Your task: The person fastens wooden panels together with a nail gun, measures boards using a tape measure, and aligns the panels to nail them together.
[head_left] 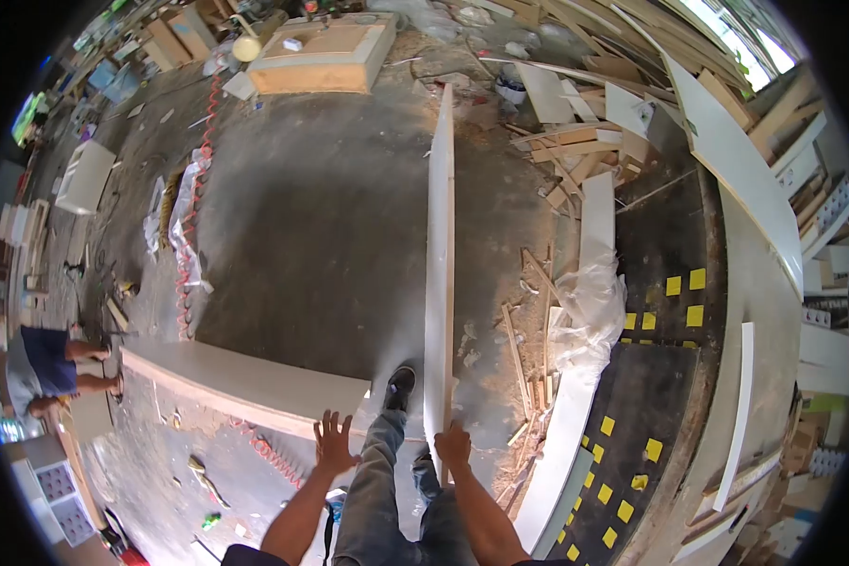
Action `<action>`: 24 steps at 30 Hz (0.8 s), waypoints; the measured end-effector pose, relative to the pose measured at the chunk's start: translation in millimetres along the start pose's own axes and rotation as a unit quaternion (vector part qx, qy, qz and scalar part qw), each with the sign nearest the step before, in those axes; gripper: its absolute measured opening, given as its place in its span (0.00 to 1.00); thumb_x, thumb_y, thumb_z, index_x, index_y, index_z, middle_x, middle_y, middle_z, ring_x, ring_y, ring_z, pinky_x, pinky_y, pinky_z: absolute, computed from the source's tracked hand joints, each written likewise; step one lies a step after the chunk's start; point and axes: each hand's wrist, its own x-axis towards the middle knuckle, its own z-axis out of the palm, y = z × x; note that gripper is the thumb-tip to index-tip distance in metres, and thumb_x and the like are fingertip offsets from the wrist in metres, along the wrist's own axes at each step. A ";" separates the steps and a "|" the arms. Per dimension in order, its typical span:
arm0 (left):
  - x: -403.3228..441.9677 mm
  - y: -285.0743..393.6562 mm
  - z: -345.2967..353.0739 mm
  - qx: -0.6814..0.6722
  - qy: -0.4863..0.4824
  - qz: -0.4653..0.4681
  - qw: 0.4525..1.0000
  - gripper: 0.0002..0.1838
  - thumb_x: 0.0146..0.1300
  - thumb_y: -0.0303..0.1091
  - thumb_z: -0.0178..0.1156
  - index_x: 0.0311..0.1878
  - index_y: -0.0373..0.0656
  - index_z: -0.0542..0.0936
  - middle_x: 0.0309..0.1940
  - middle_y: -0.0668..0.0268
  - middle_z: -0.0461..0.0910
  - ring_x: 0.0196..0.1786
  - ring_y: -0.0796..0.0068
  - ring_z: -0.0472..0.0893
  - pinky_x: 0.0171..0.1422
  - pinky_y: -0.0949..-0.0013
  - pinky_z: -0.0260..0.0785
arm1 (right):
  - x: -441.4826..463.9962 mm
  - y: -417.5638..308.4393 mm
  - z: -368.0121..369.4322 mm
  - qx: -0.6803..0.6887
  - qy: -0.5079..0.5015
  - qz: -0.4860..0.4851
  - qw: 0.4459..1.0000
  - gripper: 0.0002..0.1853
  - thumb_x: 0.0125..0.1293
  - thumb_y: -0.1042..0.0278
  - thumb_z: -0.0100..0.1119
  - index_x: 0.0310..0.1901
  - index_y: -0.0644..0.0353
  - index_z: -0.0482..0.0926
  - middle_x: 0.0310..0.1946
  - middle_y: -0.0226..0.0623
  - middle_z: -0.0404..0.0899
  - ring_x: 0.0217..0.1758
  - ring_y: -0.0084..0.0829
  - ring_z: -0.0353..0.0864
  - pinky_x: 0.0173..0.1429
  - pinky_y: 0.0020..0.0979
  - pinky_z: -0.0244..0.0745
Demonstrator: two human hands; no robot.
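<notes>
My right hand (453, 447) is closed on the near end of a long white panel (440, 264), which stands on its edge and runs away from me across the dark floor. To the left, my left hand (334, 443) has its fingers spread and holds nothing. Just beyond it lies the right end of a second long white panel (245, 377), with a pale wooden edge facing me. My foot in a dark shoe (400, 388) is between the two panels.
A red coiled hose (194, 198) runs along the left. Another person (47, 363) is at the far left. Wood scraps (575, 151) and clear plastic wrap (590, 311) lie to the right, beside dark boards with yellow squares (623, 472). A box-like wooden piece (311, 77) sits at the back.
</notes>
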 end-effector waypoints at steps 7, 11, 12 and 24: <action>13.0 -29.0 2.4 -0.025 0.074 0.090 0.993 0.33 0.44 0.31 0.70 0.58 0.44 0.73 0.53 0.60 0.76 0.65 0.61 0.72 0.78 0.49 0.50 | -10.0 51.2 51.3 0.132 0.092 -0.106 0.981 0.29 0.49 0.71 0.59 0.57 0.66 0.77 0.43 0.61 0.84 0.48 0.62 0.83 0.55 0.51 0.79; 18.8 -34.1 4.3 -0.065 0.119 0.139 0.981 0.29 0.43 0.27 0.68 0.53 0.42 0.74 0.49 0.58 0.76 0.59 0.57 0.73 0.68 0.53 0.59 | -16.9 26.8 21.9 0.240 0.028 -0.111 0.964 0.29 0.49 0.76 0.56 0.57 0.70 0.76 0.42 0.61 0.84 0.49 0.61 0.84 0.54 0.46 0.79; 17.2 -36.4 11.0 -0.067 0.114 0.135 0.982 0.29 0.43 0.27 0.68 0.53 0.42 0.74 0.49 0.58 0.76 0.59 0.57 0.73 0.68 0.53 0.59 | -15.5 31.7 30.3 0.238 0.022 -0.107 0.965 0.29 0.49 0.76 0.56 0.57 0.70 0.76 0.42 0.61 0.84 0.49 0.61 0.84 0.54 0.46 0.79; 34.4 -51.4 12.6 -0.123 0.181 0.209 0.953 0.22 0.41 0.27 0.65 0.45 0.42 0.79 0.40 0.60 0.81 0.47 0.55 0.78 0.61 0.54 0.68 | -23.6 -69.0 86.5 0.266 0.097 -0.178 0.942 0.26 0.49 0.79 0.55 0.54 0.69 0.77 0.38 0.59 0.85 0.43 0.58 0.86 0.49 0.45 0.80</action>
